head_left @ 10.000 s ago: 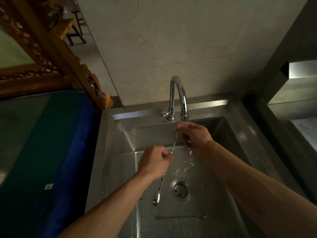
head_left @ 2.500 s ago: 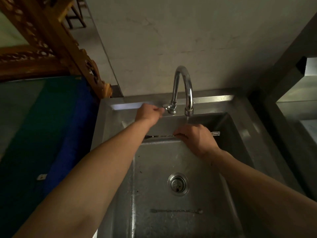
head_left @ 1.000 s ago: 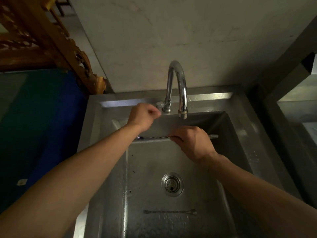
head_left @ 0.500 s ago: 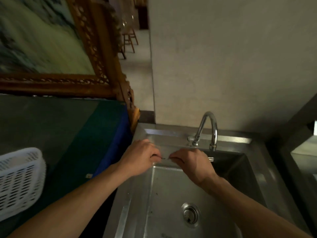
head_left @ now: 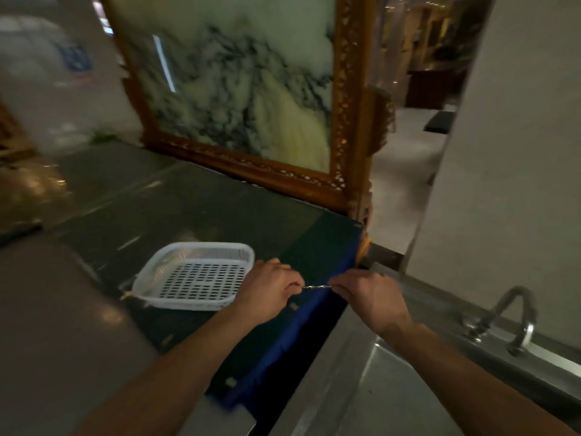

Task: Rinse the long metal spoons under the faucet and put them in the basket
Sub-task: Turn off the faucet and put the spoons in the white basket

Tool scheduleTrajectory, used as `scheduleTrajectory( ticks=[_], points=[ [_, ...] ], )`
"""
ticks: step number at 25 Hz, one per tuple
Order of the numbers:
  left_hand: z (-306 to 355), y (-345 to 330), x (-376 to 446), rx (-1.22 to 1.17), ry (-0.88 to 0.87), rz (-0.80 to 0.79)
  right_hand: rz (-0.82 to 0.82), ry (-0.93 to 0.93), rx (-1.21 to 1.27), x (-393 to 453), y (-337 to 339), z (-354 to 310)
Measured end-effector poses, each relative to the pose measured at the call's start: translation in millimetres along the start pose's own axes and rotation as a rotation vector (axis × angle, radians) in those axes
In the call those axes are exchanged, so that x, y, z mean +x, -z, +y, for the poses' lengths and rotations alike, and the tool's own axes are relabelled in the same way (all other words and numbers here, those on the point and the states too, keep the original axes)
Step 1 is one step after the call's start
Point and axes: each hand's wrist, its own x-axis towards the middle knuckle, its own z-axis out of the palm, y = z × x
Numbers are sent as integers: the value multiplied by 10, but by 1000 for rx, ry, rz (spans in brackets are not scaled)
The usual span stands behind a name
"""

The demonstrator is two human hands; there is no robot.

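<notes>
A thin twisted metal spoon handle (head_left: 317,287) spans the gap between my two hands above the blue counter edge. My left hand (head_left: 267,291) pinches its left part and my right hand (head_left: 367,298) pinches its right part; both ends are hidden inside the fists. A white perforated plastic basket (head_left: 191,305) sits on the dark counter just left of my left hand, with nothing visible inside it. The curved chrome faucet (head_left: 515,316) stands at the far right over the steel sink (head_left: 393,401); no water shows at its spout.
A large carved wooden frame (head_left: 345,127) holding a marble-like panel stands at the back of the dark glass counter (head_left: 176,209). A blue cloth edge (head_left: 292,338) separates counter from sink. A pale wall (head_left: 518,152) rises behind the sink.
My view has swung left from the sink to the counter. Both hands carried the utensil left, away from the faucet, toward the basket, which is now fully in sight.
</notes>
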Motion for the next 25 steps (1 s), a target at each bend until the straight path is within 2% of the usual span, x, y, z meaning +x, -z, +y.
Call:
scheduleTrajectory(
  ticks=[7,11,18,25],
  points=[
    [-532,523,-946,145,303,28,-20,213,57,406,-169,-933],
    [-887,736,-1296,173,409,33,-11,288,63,622,-294,-1391],
    [-1600,778,-1367,214,425,52,28,307,79,1127,-610,-1836],
    [-2532,516,-997,306,385,38,38,241,9,1819,-1069,-1980]
  ],
)
